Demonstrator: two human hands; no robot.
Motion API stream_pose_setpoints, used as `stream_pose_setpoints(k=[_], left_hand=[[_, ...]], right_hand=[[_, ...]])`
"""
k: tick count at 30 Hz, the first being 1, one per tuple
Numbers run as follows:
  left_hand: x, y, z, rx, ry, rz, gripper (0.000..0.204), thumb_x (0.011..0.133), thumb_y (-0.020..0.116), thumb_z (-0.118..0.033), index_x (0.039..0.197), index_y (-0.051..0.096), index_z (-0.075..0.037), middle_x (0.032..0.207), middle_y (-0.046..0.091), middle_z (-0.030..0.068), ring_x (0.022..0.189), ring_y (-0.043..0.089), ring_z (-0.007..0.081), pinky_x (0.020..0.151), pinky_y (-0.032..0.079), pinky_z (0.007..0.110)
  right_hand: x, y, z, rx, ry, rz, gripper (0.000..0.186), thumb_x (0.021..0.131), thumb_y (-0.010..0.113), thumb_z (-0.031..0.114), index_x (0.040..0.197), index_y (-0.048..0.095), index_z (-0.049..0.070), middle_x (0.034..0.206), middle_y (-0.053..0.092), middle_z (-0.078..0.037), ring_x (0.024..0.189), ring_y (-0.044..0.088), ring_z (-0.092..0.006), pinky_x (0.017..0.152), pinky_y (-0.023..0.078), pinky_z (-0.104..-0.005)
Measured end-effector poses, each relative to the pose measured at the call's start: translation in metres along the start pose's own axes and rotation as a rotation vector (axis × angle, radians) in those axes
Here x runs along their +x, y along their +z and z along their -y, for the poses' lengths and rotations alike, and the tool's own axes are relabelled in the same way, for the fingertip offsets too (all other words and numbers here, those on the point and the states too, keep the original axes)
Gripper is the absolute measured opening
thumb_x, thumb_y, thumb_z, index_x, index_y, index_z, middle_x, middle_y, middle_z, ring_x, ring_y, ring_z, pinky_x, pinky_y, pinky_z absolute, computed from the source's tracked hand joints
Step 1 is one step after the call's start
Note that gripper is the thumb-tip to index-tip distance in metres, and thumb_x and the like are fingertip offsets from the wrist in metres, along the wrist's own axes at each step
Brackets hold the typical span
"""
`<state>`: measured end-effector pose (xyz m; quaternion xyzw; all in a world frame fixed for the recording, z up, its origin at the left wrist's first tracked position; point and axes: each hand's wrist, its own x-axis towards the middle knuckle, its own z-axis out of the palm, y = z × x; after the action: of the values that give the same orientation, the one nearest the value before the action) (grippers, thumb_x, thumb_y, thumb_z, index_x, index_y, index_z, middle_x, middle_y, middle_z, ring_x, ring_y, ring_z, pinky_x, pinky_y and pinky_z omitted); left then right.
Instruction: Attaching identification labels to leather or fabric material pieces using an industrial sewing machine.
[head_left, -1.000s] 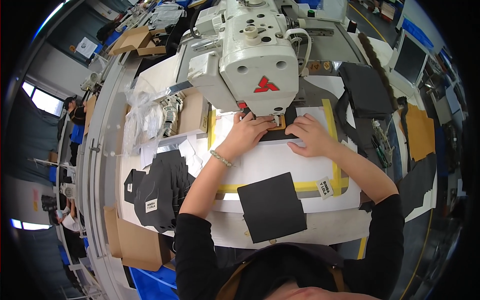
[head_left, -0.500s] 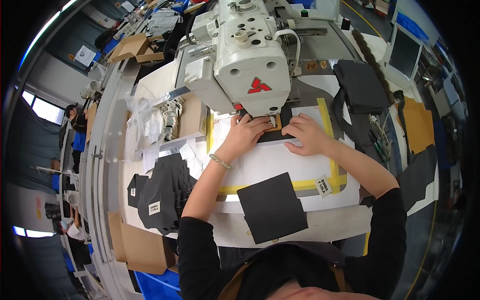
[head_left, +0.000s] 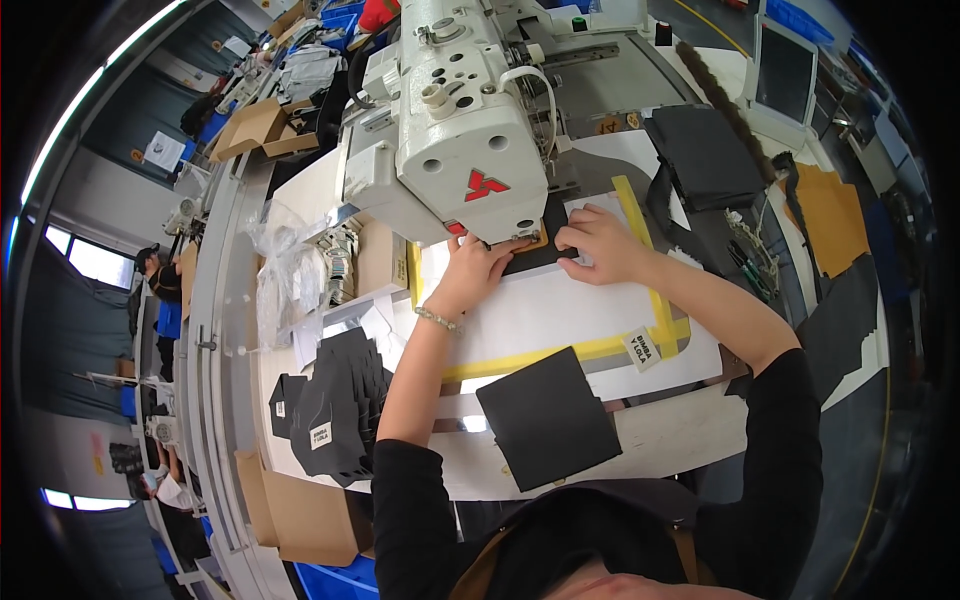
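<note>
Under the head of a white sewing machine lies a black panel, with a small orange-brown frame piece showing on it. My left hand rests at the panel's left side, fingers stretched toward the needle area; some fingertips are hidden by the machine head. Over the panel's right edge is my right hand, its fingers bent and its thumb apart. Neither hand visibly grips anything. Nearer to me, a loose black panel lies across the table's front edge. A small pale label sits on the yellow-taped white sheet.
Stacked black pieces with pale labels lie at the left, below a box of small labels and crumpled clear plastic. On the right are folded black material, snips, a tan piece and a screen.
My viewpoint has shifted and tilted, so the machine appears farther left and higher. The right fingers have shifted slightly at the panel's edge; the left hand stays beside the needle area.
</note>
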<state>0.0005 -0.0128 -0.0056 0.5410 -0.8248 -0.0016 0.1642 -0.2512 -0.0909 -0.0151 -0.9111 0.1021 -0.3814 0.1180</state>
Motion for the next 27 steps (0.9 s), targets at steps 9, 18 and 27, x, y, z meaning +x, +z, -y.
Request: stream_pose_setpoints(k=[9, 18, 27], left_hand=[[-0.001, 0.001, -0.003, -0.055, -0.025, -0.01, 0.035, 0.089, 0.063, -0.012, 0.119, 0.07, -0.03, 0.105, 0.069, 0.0015, 0.111, 0.052, 0.0253, 0.101, 0.027, 0.046], [-0.015, -0.015, -0.005, -0.145, -0.11, -0.172, 0.027, 0.079, 0.072, -0.009, 0.106, 0.075, -0.016, 0.098, 0.068, 0.0018, 0.104, 0.056, 0.0213, 0.097, 0.034, 0.039], [-0.006, -0.027, -0.012, -0.179, 0.056, 0.029, 0.01, 0.076, 0.069, -0.006, 0.085, 0.072, -0.006, 0.084, 0.069, 0.006, 0.081, 0.063, 0.0247, 0.08, 0.047, 0.035]], right_hand=[[-0.002, 0.001, -0.003, -0.02, -0.031, 0.064, 0.013, 0.072, 0.072, 0.014, 0.073, 0.061, 0.007, 0.078, 0.062, -0.003, 0.08, 0.057, -0.0217, 0.073, 0.043, -0.0362], [0.001, 0.0, -0.002, -0.027, -0.048, 0.095, 0.009, 0.072, 0.071, 0.013, 0.075, 0.065, 0.007, 0.084, 0.063, -0.003, 0.087, 0.058, -0.0211, 0.077, 0.044, -0.0367], [-0.006, -0.008, -0.001, -0.025, -0.048, 0.121, 0.009, 0.073, 0.069, 0.013, 0.071, 0.063, 0.008, 0.08, 0.06, -0.001, 0.084, 0.055, -0.0204, 0.079, 0.043, -0.0355]])
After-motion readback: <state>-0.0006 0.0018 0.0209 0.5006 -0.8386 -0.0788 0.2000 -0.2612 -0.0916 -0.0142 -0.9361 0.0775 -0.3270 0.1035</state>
